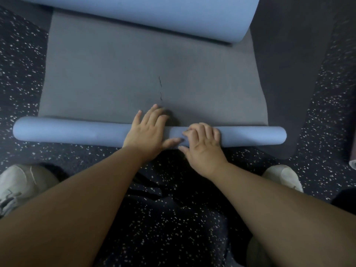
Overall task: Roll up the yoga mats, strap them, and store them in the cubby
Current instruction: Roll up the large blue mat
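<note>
A yoga mat lies on the floor, grey side (119,74) up, with its near end wound into a thin blue roll (67,131) that runs left to right. The far end of the mat is curled over and shows its blue face (154,14). My left hand (149,132) lies flat across the middle of the roll, fingers straight and reaching onto the grey surface. My right hand (203,141) sits just to its right on the roll, fingers curled over the top of it.
A dark mat (289,74) lies flat along the right side, partly under the grey one. Black speckled rubber floor (23,64) surrounds everything. My two pale shoes, the left shoe (17,185) and the right shoe (283,176), stand on either side of my arms.
</note>
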Available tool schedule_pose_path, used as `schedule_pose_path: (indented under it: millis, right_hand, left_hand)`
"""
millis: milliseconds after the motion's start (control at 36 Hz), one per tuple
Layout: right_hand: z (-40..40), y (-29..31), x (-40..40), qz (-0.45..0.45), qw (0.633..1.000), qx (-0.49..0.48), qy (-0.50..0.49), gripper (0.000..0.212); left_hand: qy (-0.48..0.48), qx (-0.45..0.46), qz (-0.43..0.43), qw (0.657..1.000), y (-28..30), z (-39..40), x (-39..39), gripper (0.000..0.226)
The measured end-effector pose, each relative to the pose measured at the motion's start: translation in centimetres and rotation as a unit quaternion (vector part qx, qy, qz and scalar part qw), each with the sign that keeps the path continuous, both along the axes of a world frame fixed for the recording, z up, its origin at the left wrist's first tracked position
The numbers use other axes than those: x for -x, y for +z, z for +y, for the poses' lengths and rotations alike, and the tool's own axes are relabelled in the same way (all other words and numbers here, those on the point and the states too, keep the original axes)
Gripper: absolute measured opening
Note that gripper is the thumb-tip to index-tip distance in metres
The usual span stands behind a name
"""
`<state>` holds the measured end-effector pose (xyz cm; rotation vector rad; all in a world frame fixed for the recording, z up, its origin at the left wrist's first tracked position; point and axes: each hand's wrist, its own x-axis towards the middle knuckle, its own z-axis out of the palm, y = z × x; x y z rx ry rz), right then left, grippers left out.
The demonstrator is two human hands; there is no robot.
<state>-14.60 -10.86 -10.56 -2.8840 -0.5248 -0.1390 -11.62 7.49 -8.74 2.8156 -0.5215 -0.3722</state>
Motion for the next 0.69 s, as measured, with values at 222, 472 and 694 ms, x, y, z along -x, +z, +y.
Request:
schedule_pose_path:
  millis: [222, 472, 694]
  right_hand:
    - [0.4, 3.3, -2.0, 0.156, 0.986, 0.063, -0.008, 0.043]
    - [0.1, 10.1, -5.5, 0.282, 0.931, 0.193, 0.131, 0.048]
    - [-1.9, 17.0, -6.5, 0.225, 0.895, 0.297, 0.245, 0.051]
  left_hand:
    - [-0.039, -0.029, -0.016, 0.999, 1.2, 1.0, 0.8, 0.064]
    - [0.029, -0.050, 0.037, 0.998, 3.8, -0.4, -0.6, 0.044]
    - [0.046, -0.063, 0.037, 0.996, 3.7, -0.9, -0.3, 0.033]
